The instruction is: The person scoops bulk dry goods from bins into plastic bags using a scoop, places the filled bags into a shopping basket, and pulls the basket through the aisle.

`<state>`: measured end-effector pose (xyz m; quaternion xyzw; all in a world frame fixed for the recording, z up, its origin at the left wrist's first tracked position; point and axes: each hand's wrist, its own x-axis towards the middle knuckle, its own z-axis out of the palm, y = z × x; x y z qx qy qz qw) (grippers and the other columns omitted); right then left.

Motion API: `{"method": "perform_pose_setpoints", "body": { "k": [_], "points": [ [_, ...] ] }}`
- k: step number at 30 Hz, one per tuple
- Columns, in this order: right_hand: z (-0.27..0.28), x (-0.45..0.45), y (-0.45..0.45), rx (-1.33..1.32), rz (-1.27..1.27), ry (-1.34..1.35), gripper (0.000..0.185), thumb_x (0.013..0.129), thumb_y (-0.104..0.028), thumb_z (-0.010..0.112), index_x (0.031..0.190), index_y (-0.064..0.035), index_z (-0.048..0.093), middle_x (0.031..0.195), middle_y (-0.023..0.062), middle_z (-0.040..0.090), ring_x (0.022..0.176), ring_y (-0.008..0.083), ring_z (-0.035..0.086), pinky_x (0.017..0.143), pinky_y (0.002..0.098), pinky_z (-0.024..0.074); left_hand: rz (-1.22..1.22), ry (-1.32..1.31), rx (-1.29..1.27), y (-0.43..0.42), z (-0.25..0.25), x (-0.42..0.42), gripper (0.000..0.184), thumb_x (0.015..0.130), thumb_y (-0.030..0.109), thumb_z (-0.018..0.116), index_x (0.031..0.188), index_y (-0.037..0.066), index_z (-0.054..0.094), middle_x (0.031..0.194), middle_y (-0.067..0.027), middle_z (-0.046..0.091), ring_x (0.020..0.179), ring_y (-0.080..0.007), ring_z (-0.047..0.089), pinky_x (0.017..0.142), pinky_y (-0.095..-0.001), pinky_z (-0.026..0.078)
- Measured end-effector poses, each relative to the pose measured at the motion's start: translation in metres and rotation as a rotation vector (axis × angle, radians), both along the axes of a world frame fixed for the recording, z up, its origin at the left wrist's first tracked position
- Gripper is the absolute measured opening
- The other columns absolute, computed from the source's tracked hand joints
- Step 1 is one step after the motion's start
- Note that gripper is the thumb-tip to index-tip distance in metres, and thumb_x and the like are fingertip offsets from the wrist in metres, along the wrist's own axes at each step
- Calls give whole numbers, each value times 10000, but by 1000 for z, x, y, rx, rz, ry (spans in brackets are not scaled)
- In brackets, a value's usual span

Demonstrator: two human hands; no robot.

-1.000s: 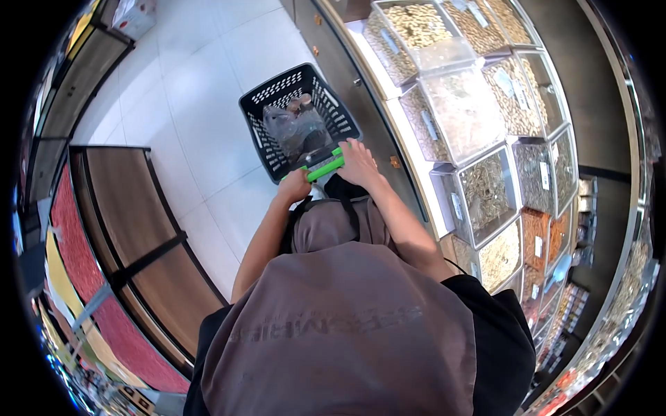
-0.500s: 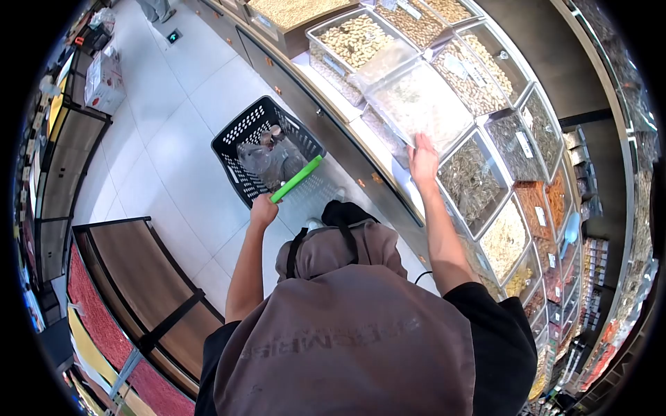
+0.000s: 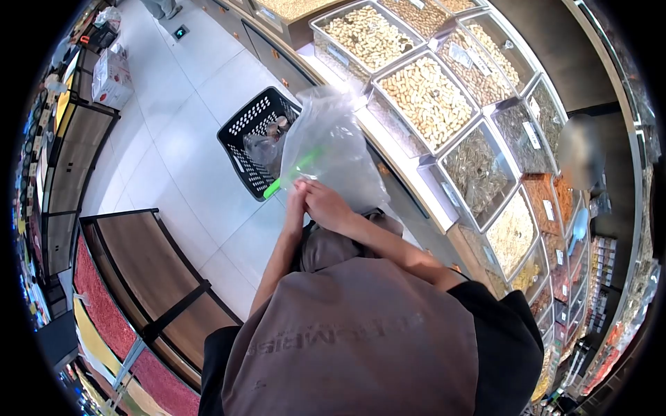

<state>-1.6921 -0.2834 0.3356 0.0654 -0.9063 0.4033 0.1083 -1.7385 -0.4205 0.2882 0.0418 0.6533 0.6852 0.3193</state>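
A clear plastic bag [image 3: 336, 139] spreads out in front of me, its near edge at my fingertips. My left hand [image 3: 297, 200] pinches that edge, and my right hand [image 3: 327, 206] closes on it right beside, the two hands touching. Behind the bag is a black shopping basket [image 3: 232, 139] with a green handle [image 3: 272, 188], partly seen through the film. Inside the basket lies another filled plastic bag [image 3: 262, 147]. Whether any finger still touches the handle is hidden.
To the right stand clear bins of dry goods: peanuts [image 3: 424, 93], small dried fish [image 3: 479, 166] and pale flakes [image 3: 512, 236]. A dark shelf unit [image 3: 149, 270] is at lower left. Further off, a white box [image 3: 111, 80] and a person's legs [image 3: 161, 7] show.
My right hand has moved left from the bins, bringing the clear bag off the peanut bin. My left hand has shifted from the basket handle to the bag's edge.
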Motion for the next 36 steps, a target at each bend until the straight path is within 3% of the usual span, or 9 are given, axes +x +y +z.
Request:
{"method": "perform_pose_setpoints", "body": {
  "k": [2, 8, 10, 11, 16, 18, 21, 29, 36],
  "points": [
    [9, -7, 3, 58, 126, 98, 321, 890, -97, 589, 1190, 15, 592, 1239, 172, 612, 1135, 341, 585, 969, 398, 476, 6, -208, 191, -7, 10, -3, 593, 995, 458, 497, 1383, 12, 446, 1285, -94, 537, 1167, -178, 530, 1009, -333, 402],
    [41, -35, 78, -43, -119, 299, 249, 889, -101, 567, 1090, 32, 632, 1151, 190, 625, 1064, 343, 601, 948, 374, 468, 126, 245, -74, -18, 32, -8, 567, 940, 422, 592, 1353, 46, 496, 1362, -158, 511, 1288, -282, 470, 1042, -411, 394],
    [83, -31, 121, -763, -280, 77, 213, 961, -164, 588, 1037, 9, 687, 1029, 54, 655, 924, 134, 587, 813, 282, 479, 81, 735, -584, -24, 33, -21, 631, 865, 341, 709, 1364, 33, 476, 1318, -194, 511, 1250, -335, 487, 1043, -426, 394],
    [95, -30, 151, -718, -509, -58, 223, 973, -186, 590, 1025, -7, 712, 936, 18, 672, 852, 82, 588, 756, 245, 474, 118, 875, -655, -26, 26, -28, 642, 811, 326, 752, 1320, 26, 501, 1276, -217, 529, 1194, -379, 517, 1005, -444, 426],
    [83, 3, 306, -815, -833, 438, 373, 974, -221, 591, 1182, 86, 636, 1103, 118, 673, 982, 191, 631, 854, 306, 489, -68, 857, -786, -41, -23, -78, 533, 817, 384, 721, 1191, 28, 592, 1121, -230, 637, 1052, -407, 607, 884, -484, 486],
    [89, 22, 298, -980, -946, 442, 333, 994, -205, 516, 1146, 70, 626, 1060, 130, 664, 927, 203, 636, 863, 314, 494, -418, 531, -957, -46, -48, -89, 446, 831, 429, 681, 1027, 28, 691, 917, -252, 681, 897, -424, 655, 789, -495, 518],
    [53, 54, 296, -902, -1265, 175, 295, 987, -172, 522, 1084, 79, 644, 1073, 137, 663, 944, 212, 633, 854, 333, 490, -311, 592, -935, -42, -58, -84, 413, 837, 441, 659, 871, 34, 728, 777, -264, 665, 778, -443, 658, 718, -512, 526],
    [14, 46, 255, -1473, -1076, 141, 325, 1037, -214, 392, 1134, 34, 579, 1039, 156, 669, 933, 231, 636, 863, 354, 525, -166, 431, -967, -1, -60, -55, 379, 822, 414, 676, 862, 42, 734, 812, -252, 680, 818, -436, 670, 752, -505, 528],
    [24, -30, 252, -1430, -900, 9, 283, 990, -214, 504, 1127, 23, 575, 1072, 131, 664, 922, 201, 651, 749, 344, 557, -198, 358, -930, 40, -56, -35, 323, 809, 310, 663, 905, 4, 702, 845, -275, 671, 857, -451, 656, 783, -514, 517]
  ]
}}
